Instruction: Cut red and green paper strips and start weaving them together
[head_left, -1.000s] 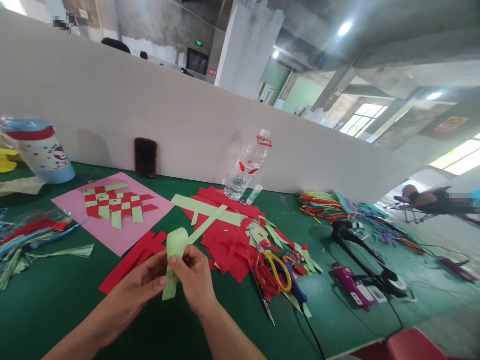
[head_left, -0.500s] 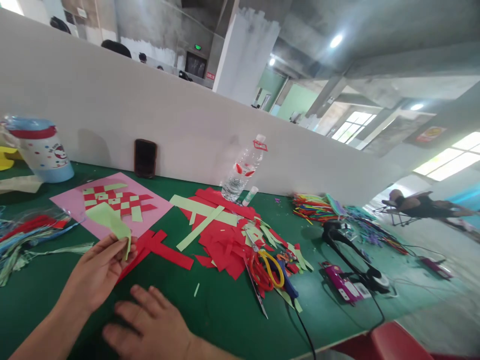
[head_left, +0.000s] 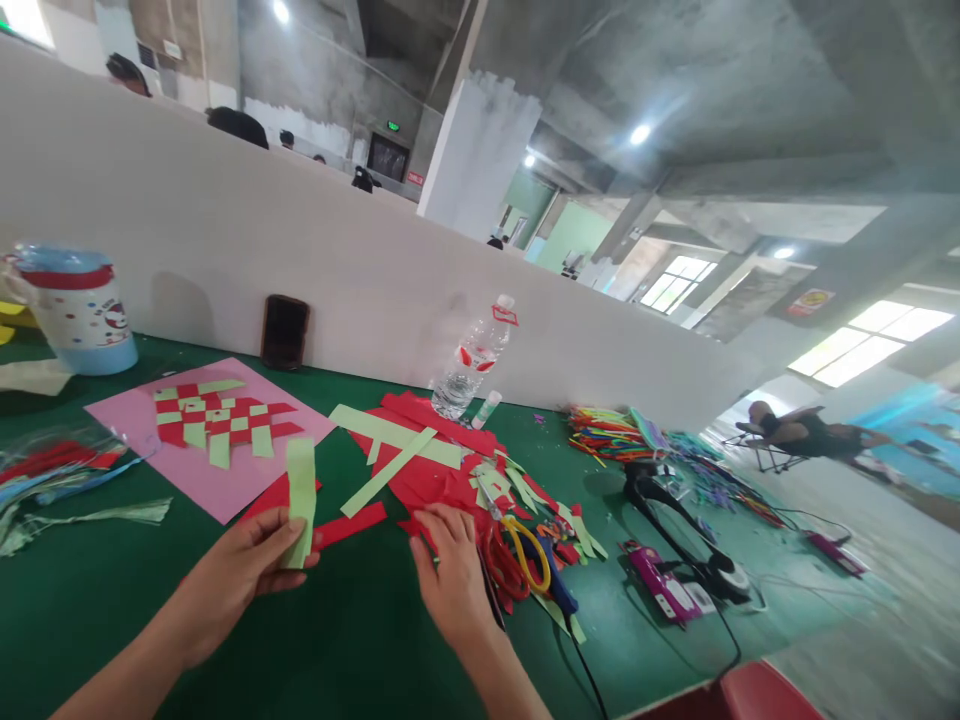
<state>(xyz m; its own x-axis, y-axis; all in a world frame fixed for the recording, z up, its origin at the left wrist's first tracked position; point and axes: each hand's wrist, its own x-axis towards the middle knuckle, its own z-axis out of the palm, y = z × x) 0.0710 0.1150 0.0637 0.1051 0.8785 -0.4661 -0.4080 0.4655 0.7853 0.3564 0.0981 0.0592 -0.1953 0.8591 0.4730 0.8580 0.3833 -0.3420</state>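
My left hand (head_left: 259, 560) is closed, pinching an upright light green paper strip (head_left: 301, 495) between thumb and fingers. Behind it, red paper strips (head_left: 352, 525) lie on the table. A pink sheet (head_left: 225, 490) carries a woven red and green paper fish (head_left: 217, 415). My right hand (head_left: 454, 565) rests at the near edge of a red paper pile (head_left: 412, 480), fingers stretched and thumb apart, with no held object showing. Just right of it are red-handled scissors (head_left: 504, 570) and yellow-handled scissors (head_left: 534, 555), partly covered by scraps.
A water bottle (head_left: 469, 370) and a glue stick (head_left: 486, 410) stand behind the pile. A phone (head_left: 285, 332) leans on the partition (head_left: 360, 270), with a drink flask (head_left: 79, 310) farther left. Pipe cleaners (head_left: 607, 432), a black headband device (head_left: 682, 530) and a purple power bank (head_left: 664, 582) lie right.
My left hand has moved right, away from the pink sheet, turning the green strip upright. My right hand has gone from the near table edge to the red paper pile. The view has shifted slightly.
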